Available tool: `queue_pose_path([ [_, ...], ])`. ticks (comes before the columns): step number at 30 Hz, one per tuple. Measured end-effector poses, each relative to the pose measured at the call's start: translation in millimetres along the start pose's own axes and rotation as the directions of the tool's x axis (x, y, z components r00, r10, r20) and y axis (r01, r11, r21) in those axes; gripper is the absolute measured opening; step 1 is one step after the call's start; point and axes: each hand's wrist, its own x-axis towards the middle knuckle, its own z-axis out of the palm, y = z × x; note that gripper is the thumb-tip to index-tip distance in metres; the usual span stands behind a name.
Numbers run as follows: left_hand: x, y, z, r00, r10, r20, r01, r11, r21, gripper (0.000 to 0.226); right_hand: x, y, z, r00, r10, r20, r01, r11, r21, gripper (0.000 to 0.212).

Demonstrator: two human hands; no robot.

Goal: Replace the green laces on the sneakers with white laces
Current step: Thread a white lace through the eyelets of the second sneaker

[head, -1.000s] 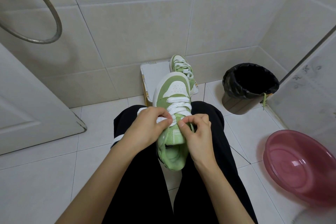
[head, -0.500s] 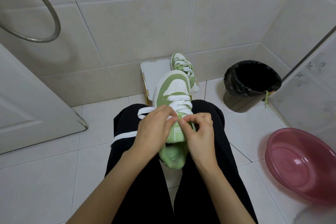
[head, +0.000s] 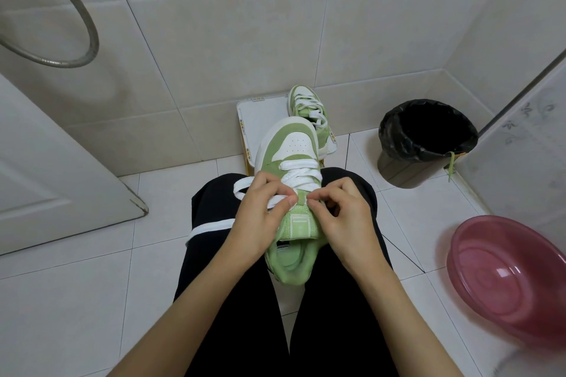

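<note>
Threading white lace (head: 298, 176) into upper sneaker (head: 286, 144) eyelets, left hand (head: 260, 223) and right hand (head: 347, 219) fingers pinching it; next, likely pulling snug.

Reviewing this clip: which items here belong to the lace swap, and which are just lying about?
Job in hand: lap sneaker, white lace, left hand, right hand, second sneaker, green lace hanging off the bin.

Lying about: white box, bin, pink basin, shower hose, door.
</note>
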Motion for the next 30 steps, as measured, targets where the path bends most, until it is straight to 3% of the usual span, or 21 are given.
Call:
queue_pose_path([
  [5,1,-5,-1,1.000,-0.024,0.006,0.025,0.999,-0.047,0.005,3,-1,4,0.998,0.016,0.068,-0.010,0.996,-0.086,0.005],
  [9,6,-6,-3,0.998,-0.039,0.040,0.041,0.997,-0.059,0.005,5,0,4,0.995,0.048,0.090,-0.048,0.999,-0.007,0.007],
  [14,9,-6,-9,0.995,-0.049,0.084,0.054,0.997,-0.059,0.004,12,0,-2,0.985,-0.017,0.173,0.019,1.000,-0.013,0.006],
  [21,0,-3,-9,0.999,0.010,0.037,-0.011,1.000,0.025,0.009,28,-1,-16,0.939,-0.072,0.335,0.065,0.997,0.032,0.017],
  [26,-8,-2,-18,0.998,0.069,-0.003,-0.069,0.995,0.067,0.019,26,5,-24,0.945,-0.111,0.309,0.097,0.993,0.061,0.022],
  [30,-4,4,-15,1.000,0.011,0.013,-0.012,0.999,0.053,0.020,21,14,-36,0.974,-0.038,0.223,0.008,0.991,0.132,0.020],
])
